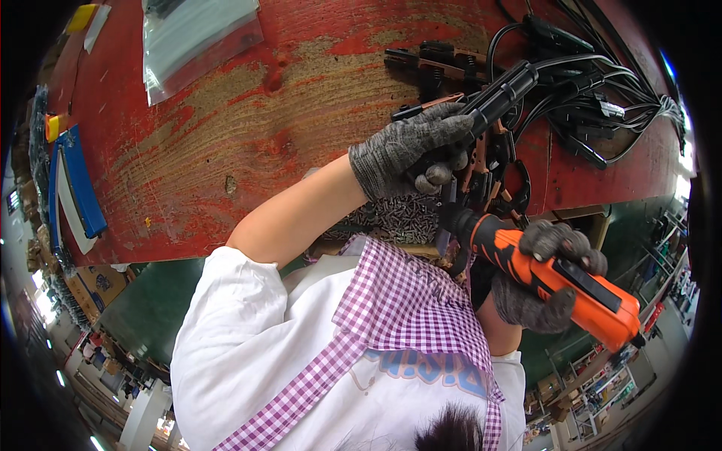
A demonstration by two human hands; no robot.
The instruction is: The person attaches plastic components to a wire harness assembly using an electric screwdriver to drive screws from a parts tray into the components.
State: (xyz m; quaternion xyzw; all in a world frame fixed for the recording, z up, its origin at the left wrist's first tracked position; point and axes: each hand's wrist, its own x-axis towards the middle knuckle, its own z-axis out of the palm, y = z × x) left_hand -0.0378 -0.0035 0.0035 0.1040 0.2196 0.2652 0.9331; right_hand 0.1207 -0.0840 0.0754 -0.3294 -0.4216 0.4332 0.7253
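My left hand (412, 146), in a grey knit glove, is closed round a long, ribbed black handle (505, 99) above the table. A dark cable appears to run from its far end; my fingers hide its near end. In my right hand (549, 282), also gloved, is an orange and black power screwdriver (500, 244). Its black nose points left, close below my left hand. Beneath my left wrist, many small metal screws (398, 216) fill a container at the table's near edge. Copper-coloured and black clamp parts (480, 161) lie just right of my left hand.
Black cables and handles (587, 113) are heaped at the back right of the worn red table (218, 158). More dark clamp parts (444, 62) lie behind my left hand. Clear plastic bags (197, 45) are at the back left, and a blue holder (81, 180) stands at the left edge.
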